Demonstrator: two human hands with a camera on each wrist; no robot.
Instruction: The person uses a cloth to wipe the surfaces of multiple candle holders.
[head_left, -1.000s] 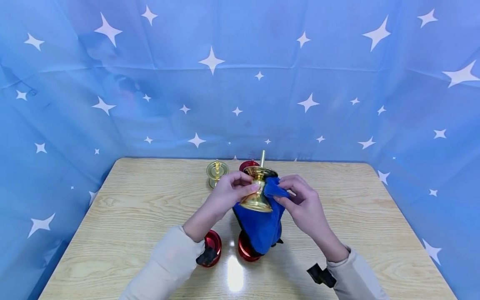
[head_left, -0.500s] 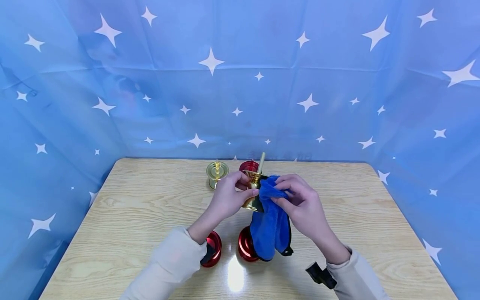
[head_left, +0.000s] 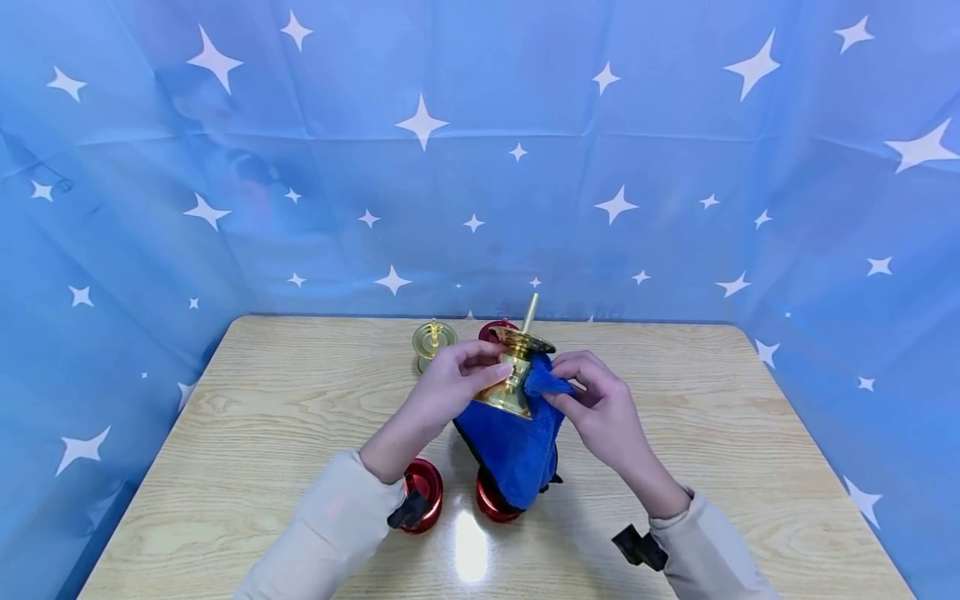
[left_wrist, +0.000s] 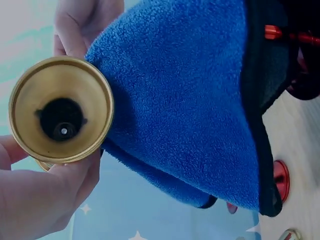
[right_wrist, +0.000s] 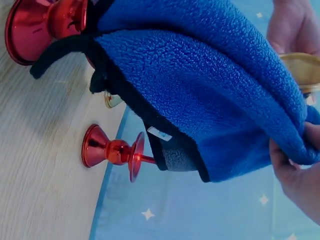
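Observation:
My left hand point(head_left: 461, 382) grips a gold candlestick point(head_left: 512, 396) by its waist, thumb at the front. It is held above the table, tilted, with its dish and thin spike uppermost. The left wrist view looks straight into its hollow base point(left_wrist: 30, 107). With thumb and fingers, my right hand point(head_left: 603, 408) pinches a fluffy blue cloth point(head_left: 513, 454) with black edging. A fold of the cloth touches the candlestick's right side. The rest hangs below, overlapping a red candlestick in the head view. In the right wrist view, a grey underside point(right_wrist: 181, 159) shows at one corner.
On the wooden table point(head_left: 300, 400), another gold candlestick point(head_left: 435, 337) stands at the back beside a red one point(head_left: 492, 327). Nearer the front are two more red candlesticks point(head_left: 429, 483) point(head_left: 491, 504), one partly behind the left sleeve. A blue starry curtain point(head_left: 480, 183) surrounds the table's back and sides.
The gold candlestick dips and turns half a second ago, then comes back up, leaning right. The cloth bunches rightward, then swings left and spreads out behind it. Both hands keep their hold.

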